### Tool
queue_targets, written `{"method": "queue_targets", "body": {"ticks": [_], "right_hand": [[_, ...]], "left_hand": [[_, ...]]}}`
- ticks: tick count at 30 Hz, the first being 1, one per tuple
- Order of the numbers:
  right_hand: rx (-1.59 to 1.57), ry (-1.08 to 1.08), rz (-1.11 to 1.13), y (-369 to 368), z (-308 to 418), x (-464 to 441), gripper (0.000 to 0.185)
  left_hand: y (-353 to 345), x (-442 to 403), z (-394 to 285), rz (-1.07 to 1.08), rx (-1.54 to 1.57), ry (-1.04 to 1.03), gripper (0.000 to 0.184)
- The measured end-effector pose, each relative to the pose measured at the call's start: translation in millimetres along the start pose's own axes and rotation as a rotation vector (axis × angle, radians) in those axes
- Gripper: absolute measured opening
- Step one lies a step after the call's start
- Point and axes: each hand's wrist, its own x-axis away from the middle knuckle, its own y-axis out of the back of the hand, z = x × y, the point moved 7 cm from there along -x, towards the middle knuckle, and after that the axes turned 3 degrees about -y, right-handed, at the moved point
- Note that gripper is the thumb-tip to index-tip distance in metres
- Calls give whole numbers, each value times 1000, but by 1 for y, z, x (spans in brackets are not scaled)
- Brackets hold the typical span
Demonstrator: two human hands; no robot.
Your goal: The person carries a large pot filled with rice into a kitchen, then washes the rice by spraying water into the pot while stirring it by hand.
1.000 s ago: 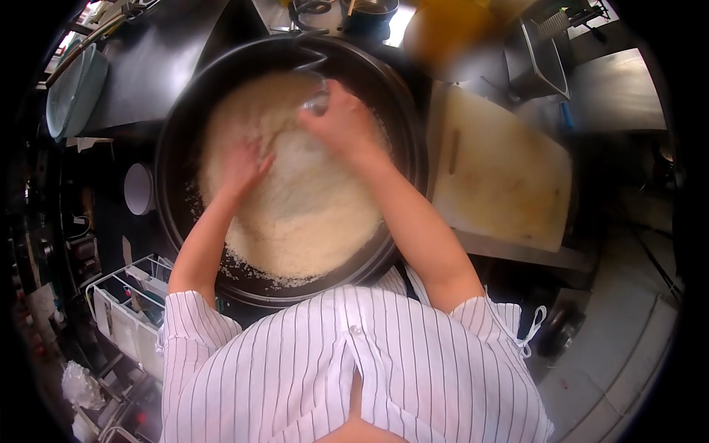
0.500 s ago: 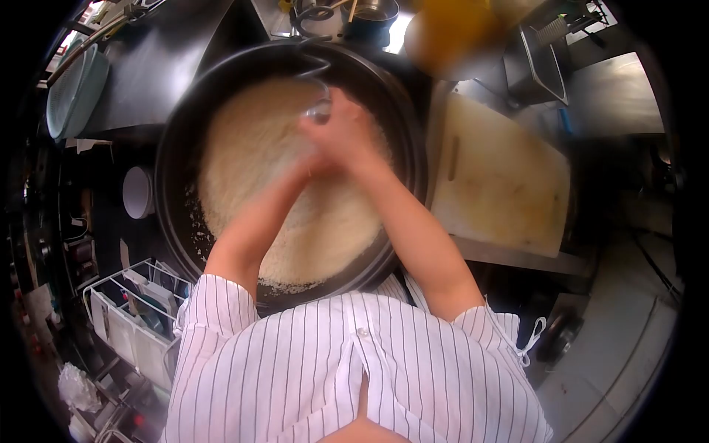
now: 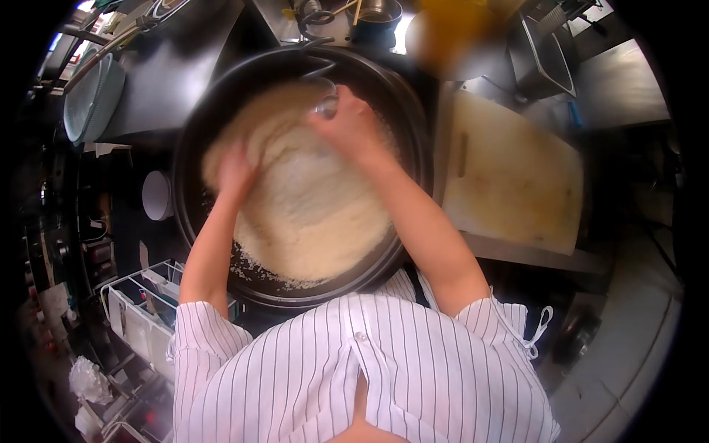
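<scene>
Gripping a nozzle (image 3: 326, 108) in my right hand (image 3: 350, 127), I have my left hand (image 3: 236, 171) at the grains (image 3: 317, 240) in the pot (image 3: 416, 159), its grip too blurred to tell; they lie furrowed, unevenly spread.

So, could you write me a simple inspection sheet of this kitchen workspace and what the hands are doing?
Surface: pale board right of the basin, with brownish-yellow stains.
Job's things: large dark basin holding pale grains, probably rice; some stick to its wall.
Left hand: blurred, in the grains at the basin's left side; fingers' pose unclear.
Right hand: closed around a silvery metal piece, over the grains.
Clutter: white wire rack at lower left; white round container and pale green basket at left; metal pot beyond the basin.
Cables: dark coiled line above the basin; hose or cord, cannot tell.
Surroundings: metal counters; blurred yellow object at top, unidentifiable.
</scene>
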Motion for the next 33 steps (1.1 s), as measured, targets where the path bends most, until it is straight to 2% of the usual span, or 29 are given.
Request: {"method": "queue_targets", "body": {"ticks": [1, 3, 5, 7, 9, 11, 13, 15, 17, 19, 20, 25, 26, 28, 29, 31, 33], "right_hand": [[-7, 2, 4, -1, 1, 0, 42], [31, 19, -5, -4, 2, 1, 43], [32, 21, 2, -5, 4, 1, 43], [36, 28, 8, -6, 8, 3, 44], [37, 13, 38, -7, 10, 3, 44], [36, 14, 40, -8, 11, 4, 44], [37, 15, 39, -7, 10, 3, 44], [19, 11, 34, -7, 10, 3, 44], [9, 12, 34, -5, 12, 2, 44], [6, 7, 33, -4, 10, 3, 44], [-2, 3, 29, -3, 9, 2, 45], [-52, -41, 19, 8, 3, -1, 45], [-30, -40, 7, 9, 3, -1, 44], [-7, -29, -9, 9, 5, -2, 44], [-11, -10, -4, 7, 6, 0, 44], [-11, 8, 3, 4, 8, 4, 44], [11, -3, 15, 1, 8, 4, 43]], "left_hand": [[-4, 7, 8, -1, -6, 5, 57], [-37, 26, 38, 301, -99, 114, 49], [-23, 63, 4, 694, -212, -98, 43], [-35, 93, -10, 898, -134, -57, 38], [-64, 113, -20, 1038, -28, -116, 39], [-75, 128, -52, 1189, 157, -452, 44], [-74, 139, -67, 1220, 765, 183, 47], [-28, 137, -112, 1117, 1051, 495, 42], [-73, 128, -122, 1066, 1442, 714, 39], [-81, 109, -130, 805, 1595, 893, 41], [-80, 101, -135, 811, 1600, 888, 41], [-16, 41, -161, 412, 992, -22, 40], [-15, 53, -166, 411, 993, -21, 40], [25, 102, -210, -43, 445, -731, 42], [24, 109, -213, -50, 444, -735, 42], [-7, 137, -236, 161, 189, -1088, 46], [-32, 123, -239, 126, 134, -1033, 47]]}}
